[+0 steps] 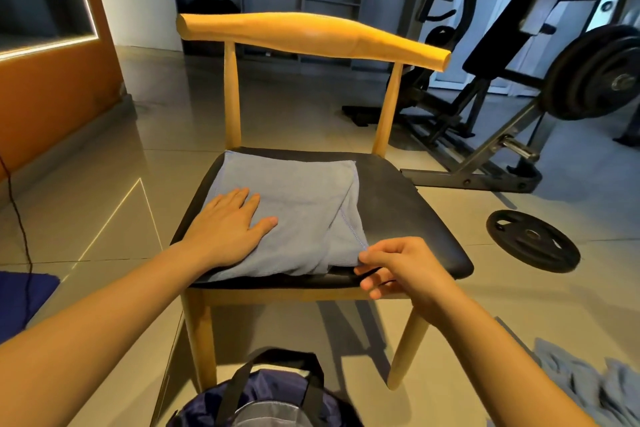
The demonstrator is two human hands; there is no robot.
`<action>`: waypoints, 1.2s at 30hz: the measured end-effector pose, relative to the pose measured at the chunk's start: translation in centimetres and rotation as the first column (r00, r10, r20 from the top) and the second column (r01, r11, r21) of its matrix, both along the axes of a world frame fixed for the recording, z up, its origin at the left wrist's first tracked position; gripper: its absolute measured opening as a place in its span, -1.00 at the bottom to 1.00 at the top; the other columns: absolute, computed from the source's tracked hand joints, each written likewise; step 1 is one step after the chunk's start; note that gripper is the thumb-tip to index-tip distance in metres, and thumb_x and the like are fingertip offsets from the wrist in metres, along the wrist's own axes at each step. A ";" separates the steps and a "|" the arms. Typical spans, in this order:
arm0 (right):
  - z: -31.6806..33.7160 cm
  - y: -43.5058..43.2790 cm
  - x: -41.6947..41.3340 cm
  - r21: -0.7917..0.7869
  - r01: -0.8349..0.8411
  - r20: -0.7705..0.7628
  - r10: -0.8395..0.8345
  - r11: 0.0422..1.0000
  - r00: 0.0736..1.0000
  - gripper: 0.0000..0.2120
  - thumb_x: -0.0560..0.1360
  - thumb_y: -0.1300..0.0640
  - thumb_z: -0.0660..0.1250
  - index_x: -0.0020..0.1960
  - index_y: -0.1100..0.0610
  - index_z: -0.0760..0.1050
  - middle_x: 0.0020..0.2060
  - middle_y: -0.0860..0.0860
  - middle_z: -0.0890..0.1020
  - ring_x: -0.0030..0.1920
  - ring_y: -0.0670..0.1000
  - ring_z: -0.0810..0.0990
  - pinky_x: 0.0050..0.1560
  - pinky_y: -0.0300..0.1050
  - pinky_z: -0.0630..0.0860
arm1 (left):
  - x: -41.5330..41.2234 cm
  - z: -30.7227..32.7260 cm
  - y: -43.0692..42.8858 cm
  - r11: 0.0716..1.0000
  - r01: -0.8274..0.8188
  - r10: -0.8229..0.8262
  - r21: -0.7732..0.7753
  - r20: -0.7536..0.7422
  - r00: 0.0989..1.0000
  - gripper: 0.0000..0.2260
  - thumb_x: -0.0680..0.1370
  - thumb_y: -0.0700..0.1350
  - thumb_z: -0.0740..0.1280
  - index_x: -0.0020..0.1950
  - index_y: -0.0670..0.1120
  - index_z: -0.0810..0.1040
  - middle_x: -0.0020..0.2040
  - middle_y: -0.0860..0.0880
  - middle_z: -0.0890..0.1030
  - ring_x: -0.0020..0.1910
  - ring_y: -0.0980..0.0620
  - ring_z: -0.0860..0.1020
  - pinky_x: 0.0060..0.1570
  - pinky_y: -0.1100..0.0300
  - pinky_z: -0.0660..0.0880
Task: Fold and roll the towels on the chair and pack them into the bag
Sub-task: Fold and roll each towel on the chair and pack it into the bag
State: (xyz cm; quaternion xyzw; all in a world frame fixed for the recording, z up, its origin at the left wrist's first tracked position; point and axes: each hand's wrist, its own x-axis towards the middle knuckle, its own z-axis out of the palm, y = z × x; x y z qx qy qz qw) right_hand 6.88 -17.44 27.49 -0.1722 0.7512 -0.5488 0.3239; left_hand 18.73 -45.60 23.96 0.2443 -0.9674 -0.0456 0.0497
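Your left hand (232,224) lies flat, palm down, fingers straight and slightly spread, resting on the towel (304,204), its forearm reaching in from the lower left. Your right hand (401,267) is curled, thumb and forefinger pinching the towel's near corner, its forearm coming from the lower right.

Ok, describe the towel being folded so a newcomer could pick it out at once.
Find the wooden chair with the black seat. The towel lies flat on that seat, under the left hand, its near corner pinched by the right hand. Unlike the crumpled towels on the floor, it is spread smooth and partly folded.
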 end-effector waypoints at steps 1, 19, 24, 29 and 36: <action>0.0 0.4 -0.3 0.009 0.011 -0.002 -0.011 1.000 1.000 -0.87 0.55 0.23 0.44 0.00 0.32 0.66 -0.18 0.21 0.73 -0.32 0.10 0.66 -0.24 -0.02 0.67 | 0.0 0.0 0.0 1.000 -0.001 0.001 0.000 -0.002 1.000 -0.25 0.60 0.40 -0.13 0.67 -0.02 0.04 0.67 -0.06 0.05 0.64 -0.05 0.06 0.60 0.00 -0.01; -0.3 0.7 -2.3 0.200 -0.037 -0.063 0.050 0.979 0.997 -0.79 0.58 0.14 0.39 -0.18 0.22 0.55 -0.46 0.11 0.57 -0.52 -0.05 0.34 -0.47 -0.21 0.32 | 0.1 -0.2 -0.4 1.000 -0.015 0.015 -0.005 -0.023 1.000 -0.26 0.59 0.40 -0.11 0.66 0.00 0.10 0.65 -0.04 0.12 0.61 -0.05 0.13 0.58 -0.01 0.06; 1.0 2.8 -4.4 0.320 -0.152 -0.013 0.165 0.935 0.986 -0.78 0.54 0.15 0.44 -0.22 0.25 0.67 -0.40 0.15 0.59 -0.49 -0.04 0.36 -0.41 -0.18 0.32 | 0.8 -0.1 -1.2 0.997 -0.069 0.064 -0.029 -0.137 0.989 -0.43 0.67 0.25 0.05 0.53 -0.07 0.39 0.51 -0.09 0.41 0.48 -0.11 0.37 0.43 -0.08 0.33; 1.4 0.2 -4.2 0.252 -0.037 -0.077 0.058 0.967 0.995 -0.72 0.60 0.03 0.38 -0.08 0.25 0.68 -0.40 0.14 0.62 -0.50 -0.04 0.38 -0.45 -0.22 0.35 | 1.1 0.9 -3.7 0.957 -0.286 0.285 0.054 -0.377 0.882 -0.70 0.60 0.14 0.32 0.10 -0.06 0.64 -0.01 -0.07 0.65 -0.06 -0.12 0.58 -0.01 -0.08 0.57; 1.2 -2.2 -5.4 0.386 0.017 -0.211 0.070 0.922 0.975 -0.74 0.60 0.11 0.38 -0.10 0.31 0.65 -0.50 0.07 0.58 -0.52 -0.05 0.35 -0.48 -0.22 0.32 | -0.2 2.8 -5.6 0.633 -0.365 0.641 0.683 -0.198 0.741 -0.76 0.51 0.02 0.51 -0.15 -0.16 0.68 -0.16 -0.14 0.67 -0.12 -0.16 0.61 0.00 -0.10 0.60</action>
